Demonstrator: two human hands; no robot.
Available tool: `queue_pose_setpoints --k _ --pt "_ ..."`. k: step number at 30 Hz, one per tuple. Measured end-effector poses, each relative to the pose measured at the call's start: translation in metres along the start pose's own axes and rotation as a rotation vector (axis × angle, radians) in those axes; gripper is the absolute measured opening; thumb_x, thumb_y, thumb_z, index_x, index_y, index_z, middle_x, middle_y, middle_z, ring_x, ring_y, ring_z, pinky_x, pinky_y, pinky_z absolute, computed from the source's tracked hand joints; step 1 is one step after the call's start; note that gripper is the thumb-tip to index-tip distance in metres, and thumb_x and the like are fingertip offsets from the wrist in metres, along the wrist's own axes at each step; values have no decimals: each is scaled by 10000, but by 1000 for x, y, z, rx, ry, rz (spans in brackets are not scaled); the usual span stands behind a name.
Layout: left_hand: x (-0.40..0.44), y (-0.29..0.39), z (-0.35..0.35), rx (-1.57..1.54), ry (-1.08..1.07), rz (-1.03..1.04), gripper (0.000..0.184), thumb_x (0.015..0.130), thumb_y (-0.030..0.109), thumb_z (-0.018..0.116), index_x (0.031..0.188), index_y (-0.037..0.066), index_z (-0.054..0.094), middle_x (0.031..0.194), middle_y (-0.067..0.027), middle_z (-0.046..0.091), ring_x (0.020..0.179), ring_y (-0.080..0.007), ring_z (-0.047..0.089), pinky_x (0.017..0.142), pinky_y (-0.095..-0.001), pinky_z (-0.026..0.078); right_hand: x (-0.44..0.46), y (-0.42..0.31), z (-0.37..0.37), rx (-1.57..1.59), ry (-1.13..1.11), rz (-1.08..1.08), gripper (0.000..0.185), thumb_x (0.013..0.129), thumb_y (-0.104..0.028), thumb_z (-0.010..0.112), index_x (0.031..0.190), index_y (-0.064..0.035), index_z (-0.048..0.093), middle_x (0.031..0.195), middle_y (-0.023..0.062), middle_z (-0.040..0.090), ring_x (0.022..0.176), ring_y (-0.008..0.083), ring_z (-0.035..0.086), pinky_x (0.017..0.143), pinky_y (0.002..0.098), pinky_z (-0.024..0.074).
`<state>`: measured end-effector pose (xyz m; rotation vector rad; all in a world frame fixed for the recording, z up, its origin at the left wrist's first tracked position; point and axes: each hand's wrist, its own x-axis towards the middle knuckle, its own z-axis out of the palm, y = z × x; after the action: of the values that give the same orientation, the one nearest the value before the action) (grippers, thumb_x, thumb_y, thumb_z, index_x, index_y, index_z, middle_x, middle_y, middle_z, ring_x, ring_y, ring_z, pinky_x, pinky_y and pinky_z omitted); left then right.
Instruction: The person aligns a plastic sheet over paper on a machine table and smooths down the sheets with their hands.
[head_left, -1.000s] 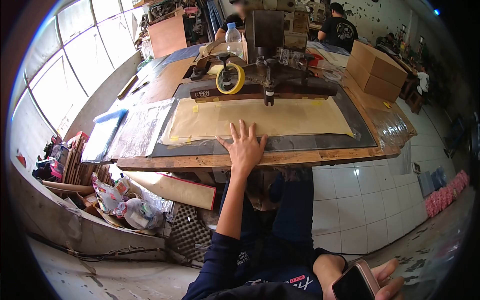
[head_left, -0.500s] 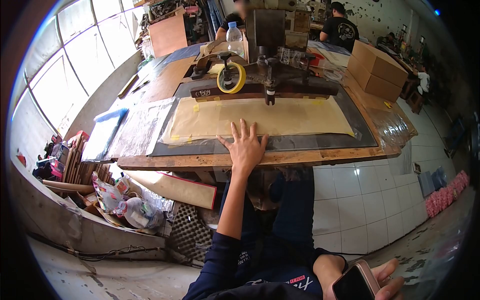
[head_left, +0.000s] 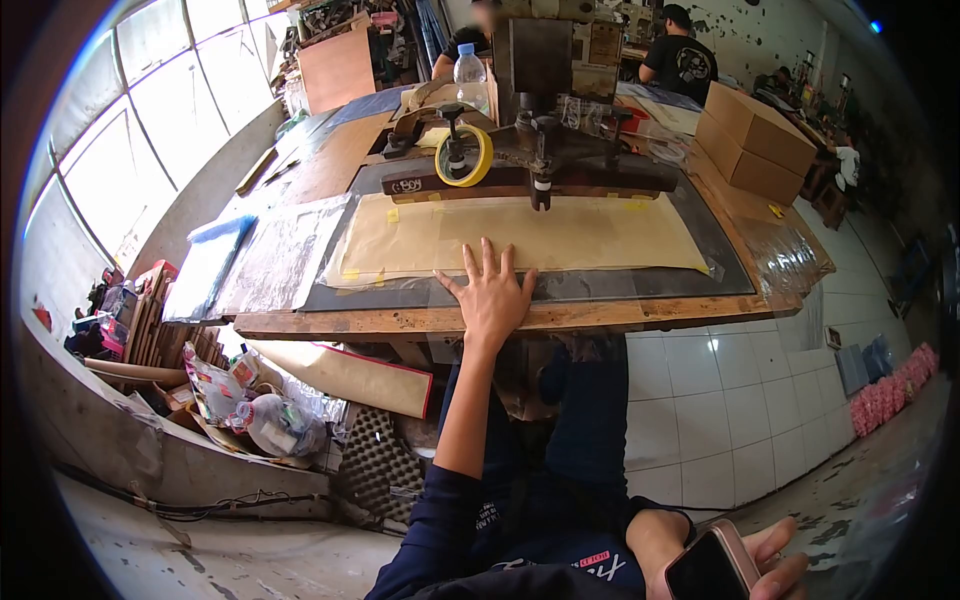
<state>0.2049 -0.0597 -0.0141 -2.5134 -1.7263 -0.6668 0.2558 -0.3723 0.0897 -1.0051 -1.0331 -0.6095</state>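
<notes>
My left hand lies flat with its fingers spread on the near edge of a long sheet of tan paper. Small bits of yellow tape hold the paper to a dark board on the wooden table. Just behind the paper runs a dark bar of a machine, with a roll of yellow tape hanging on a knob. At the lower right, my right hand holds a smartphone with a dark screen and a pinkish frame; part of that hand is cut off by the frame.
Clear plastic sheets lie left of the board. Cardboard boxes stand on the table's right side, and a water bottle stands behind. Below left are a plastic jug and clutter. A person in a black shirt is at the back.
</notes>
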Motion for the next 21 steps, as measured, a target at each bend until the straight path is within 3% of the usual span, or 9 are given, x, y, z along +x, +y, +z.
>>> queue_pose_setpoints --k 21 --pt "-2 -1 2 5 15 1 550 897 504 394 1317 149 424 1432 -154 307 1355 -372 193 962 -743 61 1 -12 2 -1033 -113 76 260 935 -356 247 768 -192 363 1208 -74 428 1273 141 150 1001 590 71"
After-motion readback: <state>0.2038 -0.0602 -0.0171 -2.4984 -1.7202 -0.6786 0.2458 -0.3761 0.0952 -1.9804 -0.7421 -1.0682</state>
